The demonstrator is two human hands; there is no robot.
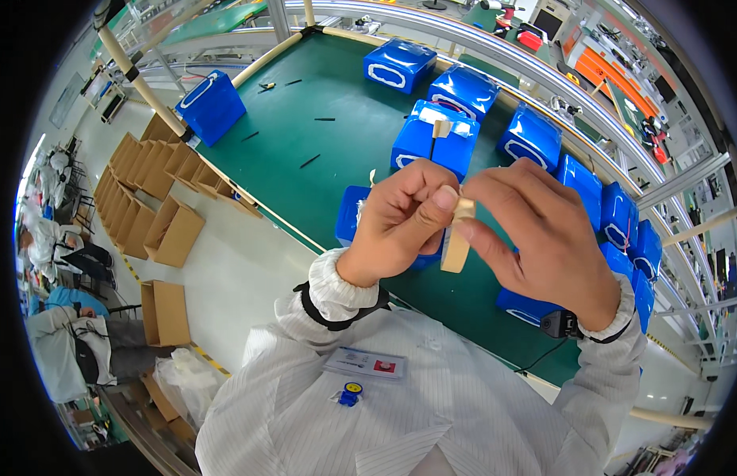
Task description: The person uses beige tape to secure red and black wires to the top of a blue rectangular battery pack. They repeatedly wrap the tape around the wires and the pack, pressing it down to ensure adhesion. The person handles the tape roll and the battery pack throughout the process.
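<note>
Over the near part of the green table, my left hand (404,226) and my right hand (551,242) come together. Between their thumbs and fingertips is a strip of tan tape (456,252), its lower end hanging down and its upper end bent over. Both hands are closed on it. Just beyond them stands a blue-wrapped battery pack (412,141) with another tan piece of tape (442,128) stuck on its top. Partly hidden behind my left hand is another blue pack (348,216), with something white at its top.
More blue packs (531,136) line the far and right sides of the green table (305,198); one pack (213,107) stands at its left corner. Several dark pen-like objects (309,161) lie on the tabletop. Open cardboard boxes (174,230) stand on the floor at left, near a seated person (75,341).
</note>
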